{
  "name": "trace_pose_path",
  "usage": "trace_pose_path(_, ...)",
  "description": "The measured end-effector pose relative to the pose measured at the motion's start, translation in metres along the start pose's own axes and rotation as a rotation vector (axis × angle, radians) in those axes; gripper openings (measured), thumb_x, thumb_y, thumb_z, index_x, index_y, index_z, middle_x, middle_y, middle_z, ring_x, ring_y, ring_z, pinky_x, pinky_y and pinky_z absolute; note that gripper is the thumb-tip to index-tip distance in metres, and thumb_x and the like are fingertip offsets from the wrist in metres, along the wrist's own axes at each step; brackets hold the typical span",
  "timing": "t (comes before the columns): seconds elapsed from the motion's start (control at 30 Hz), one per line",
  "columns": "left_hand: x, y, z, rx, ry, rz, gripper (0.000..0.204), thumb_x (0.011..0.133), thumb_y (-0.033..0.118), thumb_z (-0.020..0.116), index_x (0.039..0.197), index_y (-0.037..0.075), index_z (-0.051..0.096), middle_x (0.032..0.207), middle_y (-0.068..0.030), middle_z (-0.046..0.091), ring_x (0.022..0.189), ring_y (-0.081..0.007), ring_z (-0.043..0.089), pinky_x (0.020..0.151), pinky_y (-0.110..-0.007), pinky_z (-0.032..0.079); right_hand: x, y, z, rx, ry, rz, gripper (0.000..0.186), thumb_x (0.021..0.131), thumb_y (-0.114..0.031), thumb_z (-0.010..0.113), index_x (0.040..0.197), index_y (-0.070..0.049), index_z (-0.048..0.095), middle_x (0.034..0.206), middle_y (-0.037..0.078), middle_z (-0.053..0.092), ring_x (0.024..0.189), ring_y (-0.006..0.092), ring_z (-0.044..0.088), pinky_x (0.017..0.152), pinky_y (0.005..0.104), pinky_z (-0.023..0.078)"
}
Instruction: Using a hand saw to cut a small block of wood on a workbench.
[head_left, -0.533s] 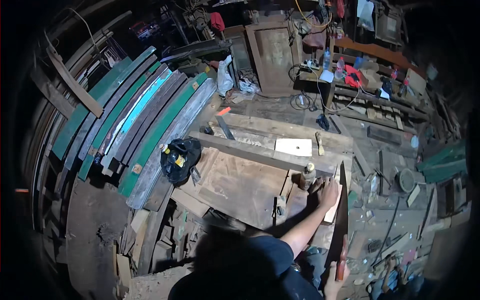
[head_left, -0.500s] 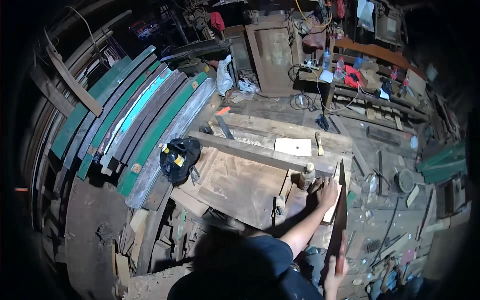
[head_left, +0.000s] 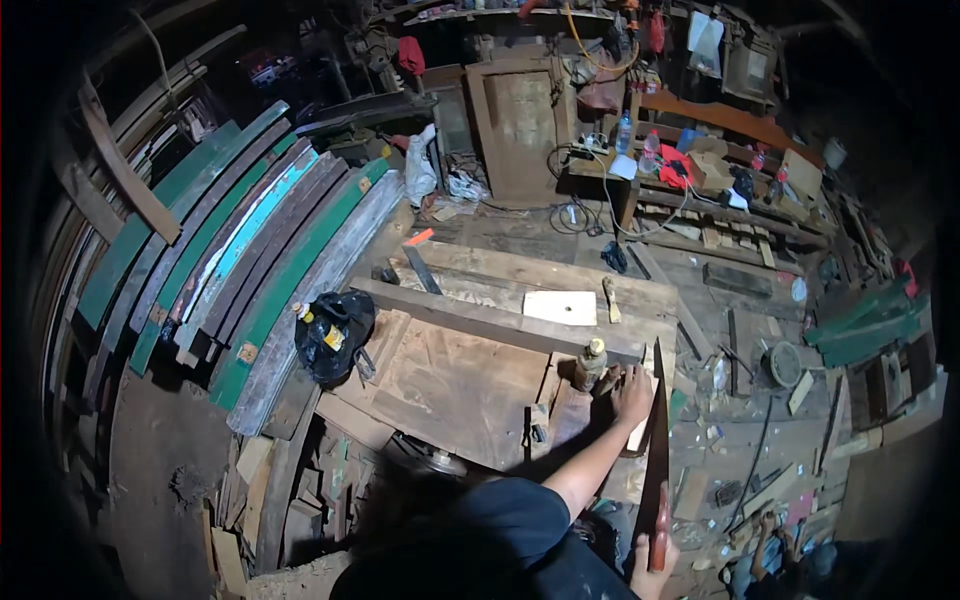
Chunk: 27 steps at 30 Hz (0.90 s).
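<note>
My right hand, at the lower right, is wrapped round the reddish-brown handle of a handsaw. The long dark blade points away from me, its tip just right of the bench beam's end. Ahead of it, my left hand is bent down over a pale piece of wood at the right end of the workbench, close beside the blade. Its fingertips are partly hidden. A cloudy bottle with a pale cap stands just left of that hand.
A white rectangular board and an orange-ended tool lie on the bench's far planks. A black plastic bag holds a yellow-labelled bottle. Long boards are stacked at left. Wood scraps and a bucket lie right; another person is lower right.
The whole view has shifted, so the scene sits farther left and slightly lower. Saw and both hands keep nearly the same places relative to the bench.
</note>
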<state>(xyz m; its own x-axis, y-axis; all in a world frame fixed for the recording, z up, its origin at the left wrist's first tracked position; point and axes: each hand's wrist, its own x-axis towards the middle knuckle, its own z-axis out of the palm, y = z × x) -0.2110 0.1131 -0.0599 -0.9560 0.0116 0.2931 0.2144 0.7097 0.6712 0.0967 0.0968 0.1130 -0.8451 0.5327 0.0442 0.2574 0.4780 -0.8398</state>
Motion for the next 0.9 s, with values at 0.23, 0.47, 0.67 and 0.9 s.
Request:
trace_pose_path(0.23, 0.016, -0.002, -0.008, -0.006, -0.228, -0.120, 0.033, 0.089, 0.024, 0.048, 0.117, 0.007, 0.052, 0.117, -0.0142, 0.056, 0.103, -0.0329, 0.058, 0.081, -0.049, 0.049, 0.113, -0.024, 0.049, 0.222, -0.113, 0.063, 0.021, 0.086, -0.012, 0.060, 0.071, 0.000, 0.050, 0.056, 0.005, 0.044, 0.052, 0.0124, 0.044, 0.051, 0.0325, 0.040)
trace_pose_path(0.47, -0.002, 0.005, -0.016, -0.098, -0.106, -0.103, 0.025, 0.098, 0.030, 0.038, 0.098, 0.007, 0.049, 0.101, -0.0157, 0.055, 0.093, -0.0386, 0.057, 0.074, -0.053, 0.047, -0.007, -0.023, -0.009, 0.190, -0.146, 0.057, 0.018, 0.086, -0.015, 0.064, 0.081, -0.001, 0.055, 0.066, 0.005, 0.049, 0.061, 0.0139, 0.047, 0.058, 0.0325, 0.041)
trace_pose_path(0.67, -0.007, -0.003, -0.007, 0.140, 0.027, 0.060, 0.021, 0.092, 0.026, 0.047, 0.098, 0.008, 0.055, 0.101, -0.0133, 0.057, 0.099, -0.0338, 0.055, 0.090, -0.049, 0.042, 0.067, -0.026, 0.035, 0.110, 0.016, -0.266, 0.020, 0.087, -0.020, 0.062, 0.089, 0.000, 0.060, 0.064, 0.008, 0.054, 0.058, 0.0173, 0.051, 0.056, 0.0332, 0.043)
trace_pose_path(0.9, 0.024, -0.007, 0.004, 0.003, -0.067, -0.001, 0.023, 0.095, 0.029, 0.044, 0.095, 0.007, 0.052, 0.099, -0.0176, 0.056, 0.094, -0.0374, 0.058, 0.077, -0.049, 0.047, 0.063, -0.024, 0.040, 0.240, -0.046, -0.030, 0.013, 0.085, -0.010, 0.060, 0.079, -0.001, 0.054, 0.062, 0.005, 0.050, 0.055, 0.0127, 0.046, 0.054, 0.0298, 0.041)
